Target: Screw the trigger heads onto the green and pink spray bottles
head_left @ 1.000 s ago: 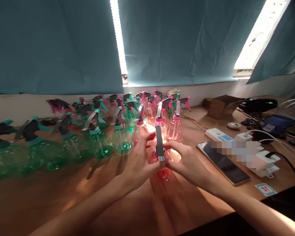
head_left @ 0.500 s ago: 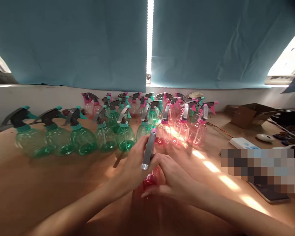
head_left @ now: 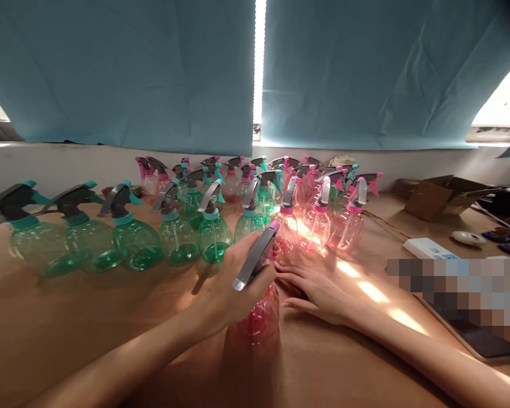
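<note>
My left hand [head_left: 233, 283] is wrapped round the neck of a pink spray bottle [head_left: 257, 317] that stands on the wooden table [head_left: 89, 317] in front of me. Its grey trigger lever [head_left: 251, 259] sticks out above my fingers. My right hand [head_left: 312, 286] lies flat on the table just right of the bottle, fingers stretched out and holding nothing. Behind both hands stand rows of green spray bottles [head_left: 136, 241] on the left and pink spray bottles [head_left: 318, 224] on the right.
A blue curtain [head_left: 153, 73] hangs over the window behind the table. At the right are a cardboard box [head_left: 433, 195], a white power strip [head_left: 425, 247], a white mouse [head_left: 467, 237] and a phone [head_left: 480, 340] near the table's edge.
My right hand has let go of the pink bottle and now rests flat beside it. The left hand keeps the bottle, whose trigger has turned toward the left. The view shifted left a second ago.
</note>
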Demonstrator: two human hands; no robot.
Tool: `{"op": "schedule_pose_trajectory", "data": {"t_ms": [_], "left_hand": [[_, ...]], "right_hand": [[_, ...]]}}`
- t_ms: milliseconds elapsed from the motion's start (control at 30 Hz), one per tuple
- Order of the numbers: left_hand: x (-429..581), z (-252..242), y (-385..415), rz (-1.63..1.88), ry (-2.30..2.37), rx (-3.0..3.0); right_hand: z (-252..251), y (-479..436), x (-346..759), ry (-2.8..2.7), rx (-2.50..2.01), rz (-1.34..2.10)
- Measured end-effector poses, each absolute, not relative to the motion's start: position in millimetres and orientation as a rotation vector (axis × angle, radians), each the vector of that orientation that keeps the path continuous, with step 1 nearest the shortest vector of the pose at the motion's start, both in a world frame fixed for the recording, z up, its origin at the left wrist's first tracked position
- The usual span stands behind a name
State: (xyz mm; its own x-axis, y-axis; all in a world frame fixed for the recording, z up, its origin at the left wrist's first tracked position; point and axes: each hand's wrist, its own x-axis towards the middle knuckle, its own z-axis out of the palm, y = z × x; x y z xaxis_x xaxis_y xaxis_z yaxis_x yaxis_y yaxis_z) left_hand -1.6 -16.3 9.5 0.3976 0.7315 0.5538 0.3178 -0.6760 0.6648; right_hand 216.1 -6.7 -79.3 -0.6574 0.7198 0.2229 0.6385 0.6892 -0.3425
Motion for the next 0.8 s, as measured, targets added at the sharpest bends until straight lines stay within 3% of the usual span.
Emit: {"op": "schedule_pose_trajectory", "data": {"t_ms": [800], "left_hand": [[0,-2,-5,1.155,0.896,2.038]], "right_hand": [[-79,-12,219,-2.509,-1.161,0.479]]}}
